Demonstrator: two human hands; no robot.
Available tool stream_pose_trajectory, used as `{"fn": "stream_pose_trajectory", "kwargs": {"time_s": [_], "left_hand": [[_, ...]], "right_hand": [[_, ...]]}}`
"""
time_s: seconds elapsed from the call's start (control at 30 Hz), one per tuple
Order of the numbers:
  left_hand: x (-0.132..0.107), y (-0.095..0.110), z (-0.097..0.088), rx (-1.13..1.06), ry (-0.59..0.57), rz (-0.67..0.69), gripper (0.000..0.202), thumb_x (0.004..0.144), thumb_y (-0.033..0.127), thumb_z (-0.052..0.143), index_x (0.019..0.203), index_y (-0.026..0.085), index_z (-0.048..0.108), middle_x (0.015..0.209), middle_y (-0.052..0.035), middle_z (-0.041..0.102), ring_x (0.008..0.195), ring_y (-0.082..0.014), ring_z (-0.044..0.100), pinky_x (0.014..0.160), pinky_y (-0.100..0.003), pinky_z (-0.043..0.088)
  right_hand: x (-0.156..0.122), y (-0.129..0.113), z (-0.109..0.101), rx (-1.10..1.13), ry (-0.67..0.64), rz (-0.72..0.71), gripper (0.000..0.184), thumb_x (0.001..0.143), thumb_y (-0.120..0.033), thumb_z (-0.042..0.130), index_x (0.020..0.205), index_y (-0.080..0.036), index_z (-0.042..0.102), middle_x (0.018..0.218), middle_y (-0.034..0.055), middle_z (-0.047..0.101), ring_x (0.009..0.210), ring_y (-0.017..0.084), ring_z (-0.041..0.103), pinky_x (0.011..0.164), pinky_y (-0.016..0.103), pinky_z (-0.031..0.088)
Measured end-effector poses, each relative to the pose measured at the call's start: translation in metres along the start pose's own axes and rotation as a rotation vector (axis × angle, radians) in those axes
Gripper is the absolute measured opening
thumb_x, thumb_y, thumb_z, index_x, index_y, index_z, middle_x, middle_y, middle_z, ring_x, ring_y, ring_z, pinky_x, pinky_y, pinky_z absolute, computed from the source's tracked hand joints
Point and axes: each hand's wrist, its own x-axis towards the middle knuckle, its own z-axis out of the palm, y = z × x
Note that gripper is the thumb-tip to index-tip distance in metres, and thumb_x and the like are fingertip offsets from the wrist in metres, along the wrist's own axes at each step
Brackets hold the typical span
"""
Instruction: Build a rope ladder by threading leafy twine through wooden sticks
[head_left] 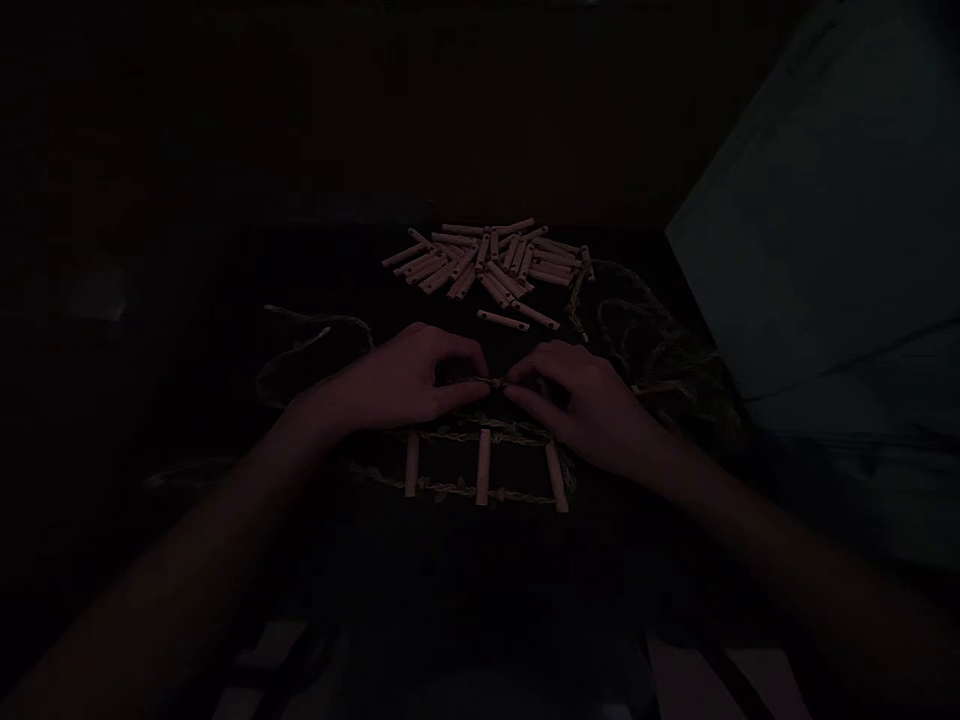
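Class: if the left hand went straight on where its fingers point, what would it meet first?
Probably the right hand, facing it across a short stretch of cord, though the dimness leaves depth unclear.

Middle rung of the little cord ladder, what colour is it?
The middle rung looks dull pinkish-brown in this dim light; the head view shows it.

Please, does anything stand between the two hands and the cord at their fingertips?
Nothing visible does, though the picture is dark: left hand and right hand pinch the cord directly. The stick pile lies beyond them, the ladder-like piece nearer the body.
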Motion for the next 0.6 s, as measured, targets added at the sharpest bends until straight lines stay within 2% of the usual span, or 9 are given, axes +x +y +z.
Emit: {"fn": "stream_pose_trajectory", "kwargs": {"time_s": [0.23, 0.33, 0.47, 0.6], "left_hand": [[0.001, -0.003, -0.002, 0.026, -0.05, 0.037, 0.025, 0.094, 0.037, 0.061, 0.087, 0.017, 0.075, 0.073, 0.0032, 0.066, 0.064, -0.0092, 0.055, 0.06, -0.022, 0.037], [0.001, -0.003, -0.002, 0.02, -0.035, 0.04, 0.022, 0.094, 0.035, 0.062, 0.091, 0.018, 0.076, 0.073, 0.0038, 0.068, 0.064, -0.0092, 0.055, 0.06, -0.021, 0.038], [0.0, -0.004, 0.0, 0.022, 0.033, 0.078, 0.022, 0.092, 0.03, 0.064, 0.107, 0.02, 0.076, 0.093, 0.0011, 0.074, 0.079, -0.0122, 0.065, 0.069, -0.022, 0.045], [0.002, -0.007, 0.002, 0.104, 0.135, 0.168, 0.021, 0.092, 0.026, 0.063, 0.107, 0.017, 0.074, 0.102, -0.0033, 0.073, 0.091, -0.0152, 0.066, 0.08, -0.025, 0.047]], "right_hand": [[0.001, -0.002, -0.003, 0.014, 0.003, 0.004, 0.006, 0.093, -0.018, 0.067, 0.088, -0.017, 0.064, 0.087, 0.0029, 0.067, 0.086, 0.018, 0.061, 0.078, 0.031, 0.044], [0.002, -0.002, -0.005, 0.026, 0.028, -0.005, 0.006, 0.093, -0.02, 0.067, 0.088, -0.017, 0.065, 0.086, 0.0028, 0.067, 0.086, 0.018, 0.062, 0.079, 0.03, 0.045], [0.002, -0.003, -0.014, 0.023, 0.039, 0.024, 0.005, 0.093, -0.018, 0.064, 0.096, -0.017, 0.068, 0.097, 0.0047, 0.069, 0.094, 0.018, 0.065, 0.084, 0.029, 0.048], [0.0, -0.006, -0.028, -0.086, -0.04, 0.089, 0.012, 0.092, -0.015, 0.062, 0.102, -0.016, 0.07, 0.106, 0.0063, 0.068, 0.099, 0.018, 0.066, 0.086, 0.03, 0.047]]}}
